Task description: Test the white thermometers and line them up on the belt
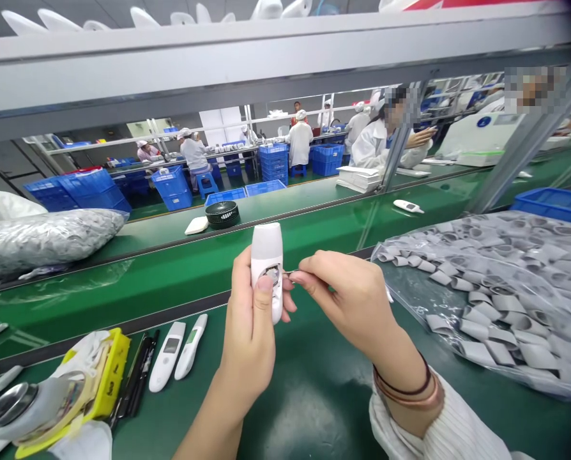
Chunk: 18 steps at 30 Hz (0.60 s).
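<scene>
My left hand (250, 322) is wrapped round a white hand-held device (267, 263), held upright over the green bench, thumb pressed near its round opening. My right hand (350, 297) is pinched, fingertips touching a small thin piece at the device's opening; I cannot make out what the piece is. Two more white devices (174, 353) lie flat on the bench to the left of my left forearm.
A clear bag of several grey plastic caps (501, 294) lies at right, a silvery bag (41, 239) at left. A yellow holder with tools (101, 383) sits lower left. A small black fan (222, 214) stands beyond the green conveyor (170, 268). Workers in white sit behind.
</scene>
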Tool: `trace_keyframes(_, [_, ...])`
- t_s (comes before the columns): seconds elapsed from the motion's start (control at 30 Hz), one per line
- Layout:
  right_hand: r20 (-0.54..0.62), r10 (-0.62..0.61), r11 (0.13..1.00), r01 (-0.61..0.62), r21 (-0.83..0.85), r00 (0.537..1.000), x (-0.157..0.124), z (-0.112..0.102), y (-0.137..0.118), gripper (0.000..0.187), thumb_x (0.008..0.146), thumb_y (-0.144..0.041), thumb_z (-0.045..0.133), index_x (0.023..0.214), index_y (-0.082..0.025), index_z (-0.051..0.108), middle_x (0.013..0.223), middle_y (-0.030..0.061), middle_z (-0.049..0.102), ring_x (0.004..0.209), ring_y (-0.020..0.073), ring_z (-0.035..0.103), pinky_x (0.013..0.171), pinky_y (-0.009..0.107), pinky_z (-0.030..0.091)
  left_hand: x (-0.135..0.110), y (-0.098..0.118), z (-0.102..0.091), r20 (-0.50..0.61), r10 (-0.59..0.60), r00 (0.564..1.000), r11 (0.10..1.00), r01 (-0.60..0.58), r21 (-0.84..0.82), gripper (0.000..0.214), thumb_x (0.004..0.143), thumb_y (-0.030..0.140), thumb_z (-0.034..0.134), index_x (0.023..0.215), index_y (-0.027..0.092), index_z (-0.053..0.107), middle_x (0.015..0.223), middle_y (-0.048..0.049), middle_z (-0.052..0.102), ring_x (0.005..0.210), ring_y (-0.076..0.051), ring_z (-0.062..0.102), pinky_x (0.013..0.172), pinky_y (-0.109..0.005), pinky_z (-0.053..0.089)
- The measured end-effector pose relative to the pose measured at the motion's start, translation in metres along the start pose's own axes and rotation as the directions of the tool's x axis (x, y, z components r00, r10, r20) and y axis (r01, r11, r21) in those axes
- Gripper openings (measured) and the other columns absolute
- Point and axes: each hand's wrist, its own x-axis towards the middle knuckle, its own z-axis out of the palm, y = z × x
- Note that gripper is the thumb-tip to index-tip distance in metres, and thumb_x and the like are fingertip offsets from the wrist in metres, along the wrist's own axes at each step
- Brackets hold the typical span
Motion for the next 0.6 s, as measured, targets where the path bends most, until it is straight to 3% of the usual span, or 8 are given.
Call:
trace_keyframes(0.17, [-0.003, -0.011, 0.999, 0.011, -0.038, 1.0, 0.0, 0.003, 0.001, 0.033, 0.103, -0.024, 0.054, 0.072, -0.015, 0.062, 0.06, 0.0, 0.057, 0.054, 0.0117, 0.05, 0.055, 0.027, 0.031, 0.0, -0.001, -0.002, -0.003, 0.063, 0.998, 0.963, -0.06, 0.263, 0.032, 0.107, 0.038, 0.041, 0.136, 0.027, 0.051, 0.083, 0.0018, 0.061, 0.065, -0.012, 0.054, 0.059, -0.024, 0.045])
trace_keyframes(0.23, [-0.005, -0.006, 0.999, 0.005, -0.05, 1.0, 0.0, 0.005, 0.0, 0.033, 0.102, -0.025, 0.055, 0.071, -0.016, 0.061, 0.059, -0.0001, 0.057, 0.054, 0.0116, 0.049, 0.054, 0.026, 0.03, 0.0, 0.001, -0.003, -0.031, 0.045, 0.999, 0.953, -0.033, 0.302, 0.033, 0.107, 0.037, 0.042, 0.136, 0.026, 0.052, 0.079, 0.0024, 0.06, 0.061, -0.011, 0.051, 0.056, -0.023, 0.043])
trace_keyframes(0.33, [0.065, 0.053, 0.967, -0.067, 0.246, 0.996, 0.001, 0.007, -0.002, 0.033, 0.103, -0.027, 0.055, 0.071, -0.018, 0.057, 0.059, -0.0025, 0.058, 0.051, 0.0093, 0.049, 0.052, 0.023, 0.033, 0.001, 0.008, -0.007, 0.057, -0.174, 0.983, 0.984, 0.173, 0.031, 0.028, 0.105, 0.043, 0.044, 0.118, 0.023, 0.058, 0.071, 0.0037, 0.057, 0.048, -0.007, 0.048, 0.043, -0.018, 0.037])
trace_keyframes(0.4, [0.074, 0.074, 0.917, -0.097, 0.386, 0.995, 0.002, 0.007, -0.002, 0.031, 0.103, -0.028, 0.055, 0.074, -0.019, 0.057, 0.06, -0.003, 0.06, 0.05, 0.0087, 0.05, 0.052, 0.021, 0.036, 0.003, 0.011, -0.01, 0.164, -0.265, 0.95, 0.946, 0.289, -0.145, 0.029, 0.102, 0.047, 0.048, 0.105, 0.02, 0.059, 0.068, 0.0034, 0.058, 0.044, -0.006, 0.047, 0.039, -0.015, 0.035])
trace_keyframes(0.47, [-0.003, 0.035, 0.938, -0.032, 0.345, 0.999, 0.003, 0.005, -0.001, 0.02, 0.1, -0.027, 0.059, 0.082, -0.018, 0.062, 0.065, -0.0012, 0.063, 0.054, 0.01, 0.052, 0.053, 0.023, 0.039, 0.005, 0.012, -0.013, 0.217, -0.316, 0.924, 0.912, 0.359, -0.2, 0.027, 0.101, 0.044, 0.05, 0.112, 0.021, 0.059, 0.068, 0.0033, 0.059, 0.043, -0.006, 0.048, 0.039, -0.014, 0.036])
trace_keyframes(0.53, [-0.052, -0.079, 0.964, 0.089, 0.25, 0.996, 0.005, 0.002, 0.002, 0.009, 0.099, -0.02, 0.059, 0.094, -0.018, 0.066, 0.069, 0.0004, 0.065, 0.057, 0.0117, 0.054, 0.055, 0.024, 0.04, 0.008, 0.013, -0.015, 0.261, -0.372, 0.891, 0.884, 0.425, -0.192, 0.033, 0.101, 0.036, 0.048, 0.131, 0.023, 0.055, 0.067, 0.0035, 0.059, 0.042, -0.006, 0.048, 0.039, -0.014, 0.037])
trace_keyframes(0.6, [-0.031, -0.179, 0.956, 0.181, 0.229, 0.983, 0.005, -0.001, 0.005, 0.016, 0.099, -0.011, 0.054, 0.098, -0.019, 0.068, 0.067, -0.0001, 0.064, 0.057, 0.0122, 0.054, 0.055, 0.025, 0.039, 0.01, 0.012, -0.016, 0.33, -0.402, 0.854, 0.86, 0.476, -0.185, 0.045, 0.097, 0.027, 0.047, 0.142, 0.024, 0.049, 0.066, 0.0033, 0.058, 0.042, -0.007, 0.047, 0.039, -0.014, 0.036])
